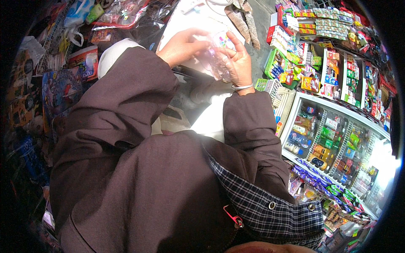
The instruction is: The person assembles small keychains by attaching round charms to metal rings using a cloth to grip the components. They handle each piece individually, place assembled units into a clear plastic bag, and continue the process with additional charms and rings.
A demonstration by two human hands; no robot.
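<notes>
In the head view, the clear plastic packet (220, 69) is between the hands, seemingly lengthwise far to near, above a white surface (183, 17). The right hand (241, 61) grips it; the left hand (182, 45) meets its left side, whether pinching I cannot tell.
</notes>
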